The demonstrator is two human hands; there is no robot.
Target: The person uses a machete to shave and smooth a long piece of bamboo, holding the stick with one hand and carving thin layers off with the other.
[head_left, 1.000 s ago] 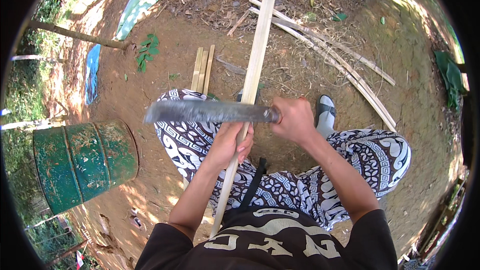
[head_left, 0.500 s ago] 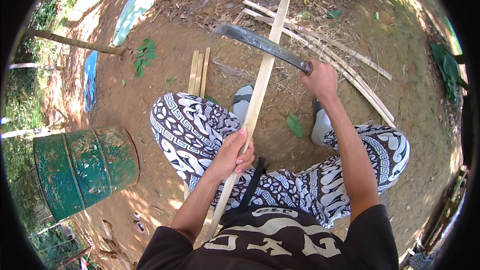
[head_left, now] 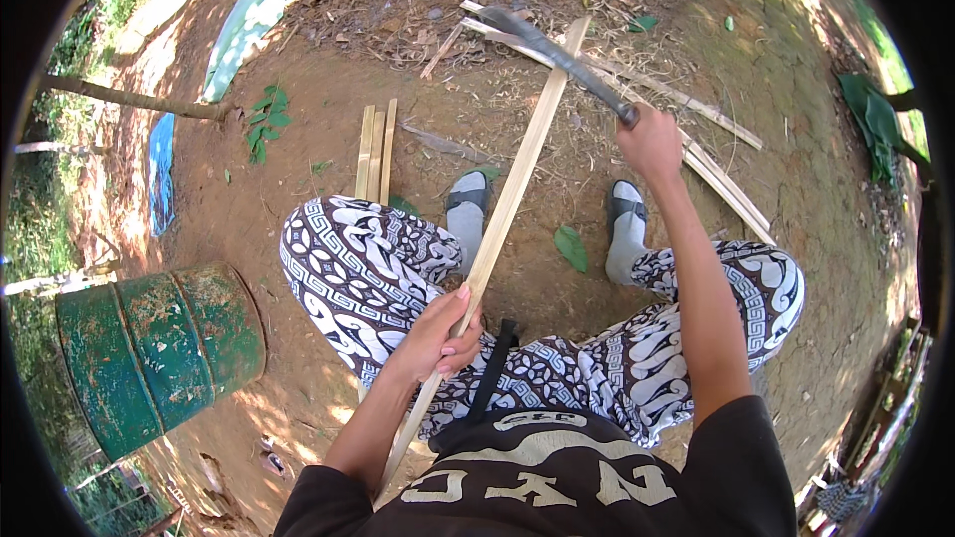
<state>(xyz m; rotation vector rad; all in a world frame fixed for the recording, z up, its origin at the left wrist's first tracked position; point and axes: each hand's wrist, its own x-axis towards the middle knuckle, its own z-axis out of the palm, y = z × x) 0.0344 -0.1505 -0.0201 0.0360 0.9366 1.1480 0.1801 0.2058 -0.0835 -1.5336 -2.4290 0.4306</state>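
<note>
My left hand (head_left: pixel 438 338) is closed around a long, pale bamboo strip (head_left: pixel 517 179) near its lower part. The strip slants from beside my torso, past my left leg, up to its far end above the ground. In my right hand (head_left: pixel 652 147) is the handle of a machete, gripped in a fist. The dark machete blade (head_left: pixel 557 52), slightly blurred, lies across the strip near its far end and points up and left. Whether its edge bites into the strip, I cannot tell.
Several pale strips (head_left: pixel 726 189) lie on the dirt beyond my right hand. More short strips (head_left: pixel 373 154) stand out past my left knee. A rusty green drum (head_left: pixel 164 353) lies at the left. Shavings and leaves are scattered ahead of my sandalled feet (head_left: pixel 625 214).
My right hand has carried the machete outward along the strip, toward its far end. The strip's far end has dipped and shifted slightly right. My left hand keeps its hold.
</note>
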